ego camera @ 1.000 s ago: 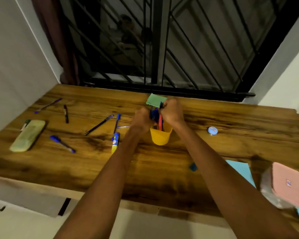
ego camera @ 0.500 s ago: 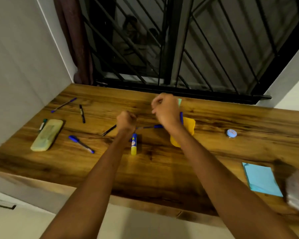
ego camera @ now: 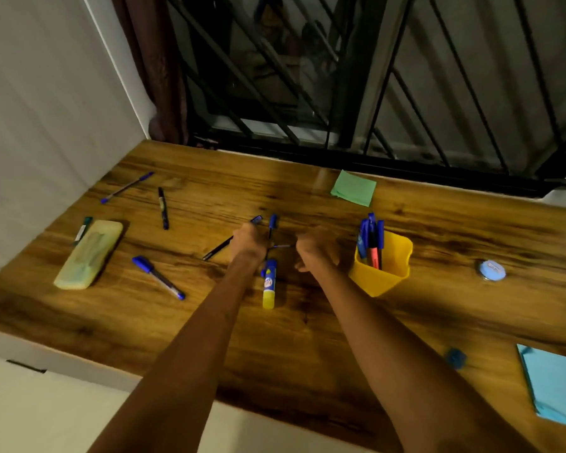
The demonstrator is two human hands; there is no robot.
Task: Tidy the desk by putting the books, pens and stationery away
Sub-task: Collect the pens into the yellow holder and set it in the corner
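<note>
Yellow cup (ego camera: pixel 381 273) at three o'clock of my hands already stands with several pens inside. My left hand (ego camera: pixel 247 241) curls round a black pen (ego camera: pixel 218 249); my right hand (ego camera: pixel 314 248) pinches a thin blue pen (ego camera: pixel 283 246). I'd lift both clear of the glue stick (ego camera: pixel 269 284) at six o'clock, then drop them in tips down.

My two forearms were bare from the bottom of the view up to the wrists, with no sleeve showing on either. My left hand (ego camera: pixel 247 241) and my right hand (ego camera: pixel 316 248) were bare as well. I saw no markings on the arms, and the light was too dim for finer detail.
</note>
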